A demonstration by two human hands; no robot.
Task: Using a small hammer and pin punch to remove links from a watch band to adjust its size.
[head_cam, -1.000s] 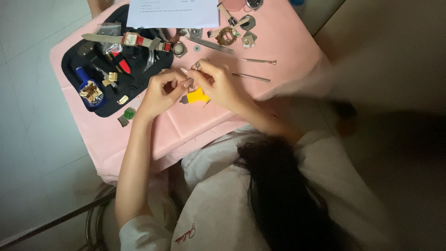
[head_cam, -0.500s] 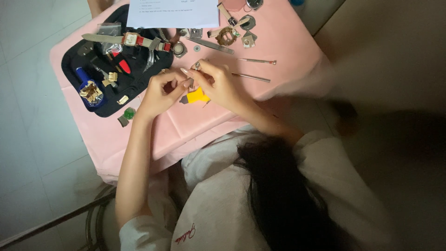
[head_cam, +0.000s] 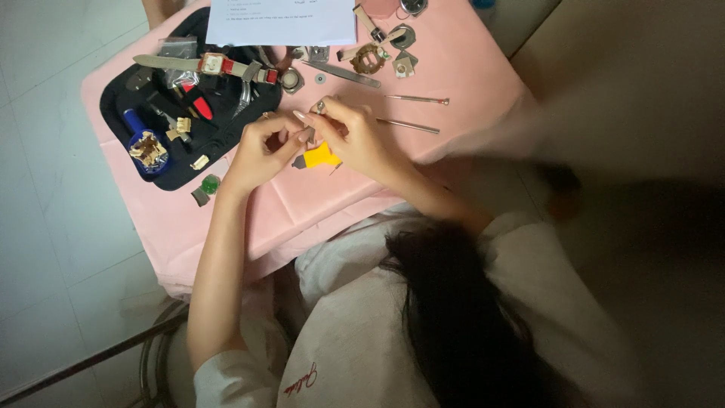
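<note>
My left hand point(head_cam: 259, 149) and my right hand point(head_cam: 358, 138) meet over the pink table cloth point(head_cam: 461, 68), fingertips together. Between them they pinch a small silver metal part point(head_cam: 319, 107); its exact shape is too small to tell. A yellow tool point(head_cam: 320, 157) lies on the cloth directly under the hands, partly hidden by my right hand. The left hand hovers at the right edge of a black tool mat point(head_cam: 132, 102).
The mat carries a wristwatch with a tan strap point(head_cam: 215, 66), a red-handled tool point(head_cam: 200, 103), a blue tool point(head_cam: 142, 137) and small brass pieces. A white paper sheet point(head_cam: 281, 20), watch parts point(head_cam: 368, 57) and two thin metal rods point(head_cam: 415, 100) lie beyond. A green piece point(head_cam: 210, 183) sits near the mat.
</note>
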